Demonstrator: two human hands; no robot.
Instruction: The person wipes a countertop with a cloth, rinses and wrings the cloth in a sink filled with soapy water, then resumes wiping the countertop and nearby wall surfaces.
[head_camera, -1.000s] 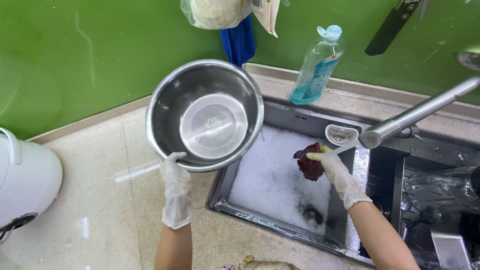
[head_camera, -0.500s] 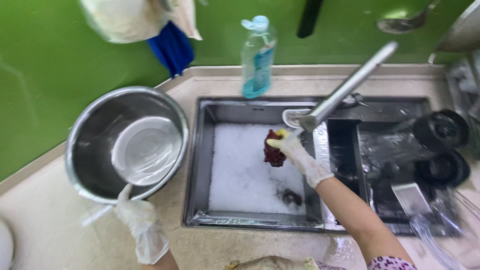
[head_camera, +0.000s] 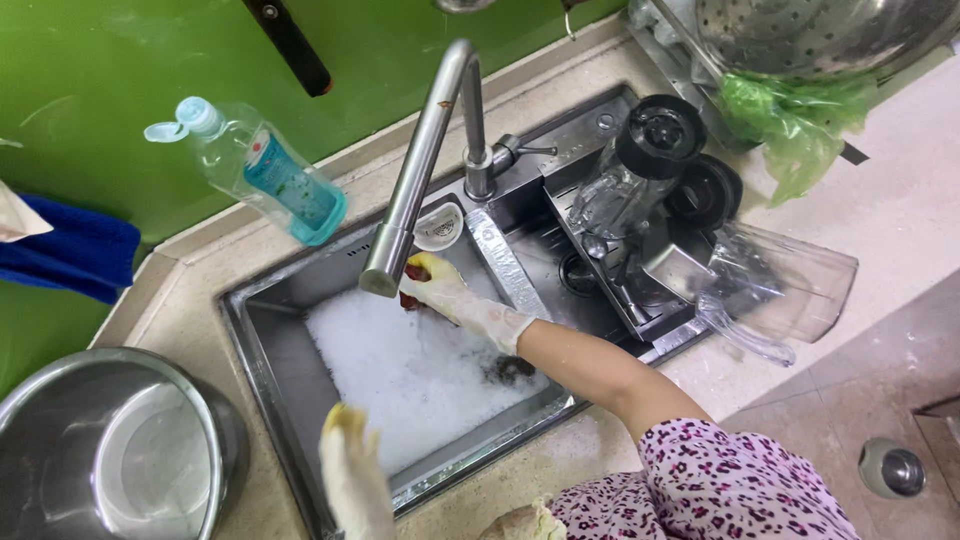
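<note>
**Gloved hand holds dark red scrubber under the tap, foam below**

The right hand (head_camera: 447, 290), in a pale glove, reaches across the sink (head_camera: 262, 330) and is closed around a dark red scrubbing pad (head_camera: 411, 297), only a sliver of which shows beside the fingers. Hand and pad sit just under the mouth of the steel tap (head_camera: 415, 170), whose long spout slopes down from the back edge toward the person. White foam (head_camera: 400, 370) fills the basin directly beneath. The left hand (head_camera: 350, 480), also gloved, hangs at the near rim of the sink with fingers loosely extended and nothing in its grip. A large steel bowl (head_camera: 105, 450) rests on the tabletop (head_camera: 190, 290) to the left, apart from that hand and nearer to it than to the right. A clear dish-soap bottle (head_camera: 265, 170) with a blue cap lies tilted behind the sink, against the green wall. Right of the basin, a blender jug (head_camera: 625, 180) stands in the drainer.
</note>
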